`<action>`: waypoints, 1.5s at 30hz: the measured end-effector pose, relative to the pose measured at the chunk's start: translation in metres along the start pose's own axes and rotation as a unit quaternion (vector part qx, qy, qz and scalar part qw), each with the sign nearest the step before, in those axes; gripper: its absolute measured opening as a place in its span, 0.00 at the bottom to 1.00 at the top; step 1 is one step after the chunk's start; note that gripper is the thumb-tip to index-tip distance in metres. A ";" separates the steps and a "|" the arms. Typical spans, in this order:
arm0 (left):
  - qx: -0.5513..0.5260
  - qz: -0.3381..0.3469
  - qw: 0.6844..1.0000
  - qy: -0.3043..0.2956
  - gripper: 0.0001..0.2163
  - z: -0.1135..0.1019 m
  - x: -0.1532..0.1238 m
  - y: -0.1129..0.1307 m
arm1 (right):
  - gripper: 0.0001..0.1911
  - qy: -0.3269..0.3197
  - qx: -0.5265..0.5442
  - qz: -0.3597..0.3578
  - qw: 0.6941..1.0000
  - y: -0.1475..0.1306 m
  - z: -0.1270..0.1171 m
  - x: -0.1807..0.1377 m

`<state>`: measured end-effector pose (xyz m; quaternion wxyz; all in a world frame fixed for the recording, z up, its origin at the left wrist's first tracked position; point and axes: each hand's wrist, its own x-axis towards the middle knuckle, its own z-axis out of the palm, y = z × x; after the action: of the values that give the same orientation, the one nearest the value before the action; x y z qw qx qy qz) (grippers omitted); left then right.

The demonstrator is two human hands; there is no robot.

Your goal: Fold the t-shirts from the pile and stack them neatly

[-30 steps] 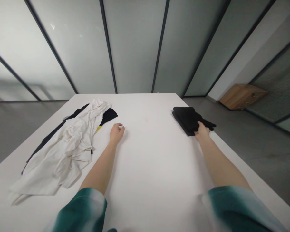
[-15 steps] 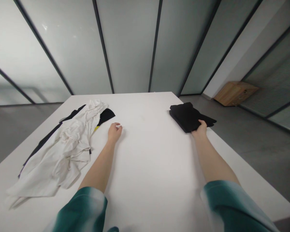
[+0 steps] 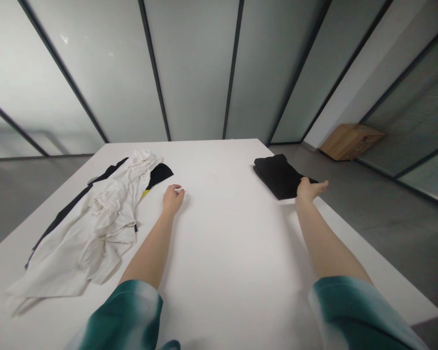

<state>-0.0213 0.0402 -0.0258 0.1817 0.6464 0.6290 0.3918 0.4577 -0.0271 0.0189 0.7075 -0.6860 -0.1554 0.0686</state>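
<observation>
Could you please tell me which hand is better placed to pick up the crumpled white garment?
Probably left: the left hand lies beside the white garment, while the right hand is across the table at the folded black garment.

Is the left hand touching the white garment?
No, the left hand rests on the bare table, with a clear gap between it and the white garment.

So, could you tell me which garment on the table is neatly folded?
The black garment by the right hand: a flat folded rectangle. The white garment and the dark one under it, at left, lie rumpled.
</observation>
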 end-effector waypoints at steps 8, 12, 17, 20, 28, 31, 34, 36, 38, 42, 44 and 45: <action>0.034 -0.010 0.999 -0.024 0.11 -0.003 -0.002 0.005 | 0.11 -0.344 -0.181 -0.312 0.867 0.009 0.047 -0.101; 0.046 -0.017 0.998 -0.038 0.10 -0.005 -0.003 0.008 | 0.17 -0.448 -0.319 -0.398 0.734 0.026 0.064 -0.147; 0.081 -0.020 0.995 -0.048 0.10 -0.005 -0.004 0.011 | 0.20 -0.471 -0.396 -0.411 0.672 0.037 0.064 -0.154; 0.098 -0.007 0.994 -0.054 0.10 -0.003 -0.003 0.011 | 0.21 -0.468 -0.404 -0.408 0.672 0.038 0.065 -0.149; 0.202 0.040 0.977 -0.062 0.14 0.000 -0.005 0.010 | 0.21 -0.465 -0.410 -0.412 0.667 0.040 0.066 -0.149; 0.220 0.048 0.972 -0.069 0.15 -0.001 -0.007 0.011 | 0.21 -0.465 -0.414 -0.416 0.663 0.037 0.064 -0.150; 0.222 0.050 0.971 -0.072 0.15 -0.002 -0.008 0.012 | 0.21 -0.469 -0.416 -0.417 0.658 0.033 0.063 -0.152; 0.221 0.051 0.971 -0.073 0.15 -0.002 -0.008 0.013 | 0.21 -0.472 -0.417 -0.416 0.656 0.032 0.062 -0.153; 0.222 0.051 0.971 -0.073 0.15 -0.003 -0.008 0.013 | 0.21 -0.473 -0.418 -0.415 0.655 0.032 0.062 -0.153; 0.222 0.052 0.971 -0.076 0.15 -0.003 -0.008 0.012 | 0.21 -0.473 -0.411 -0.417 0.658 0.035 0.063 -0.151; 0.221 0.052 0.971 -0.074 0.15 -0.003 -0.008 0.012 | 0.21 -0.474 -0.408 -0.416 0.660 0.037 0.064 -0.150; 0.221 0.051 0.971 -0.073 0.14 -0.003 -0.008 0.011 | 0.21 -0.475 -0.408 -0.415 0.660 0.037 0.064 -0.150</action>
<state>-0.0147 0.0301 -0.0182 0.0598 0.7287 0.6511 0.2039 0.3010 -0.0107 -0.0362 0.1416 -0.6444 -0.7513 0.0141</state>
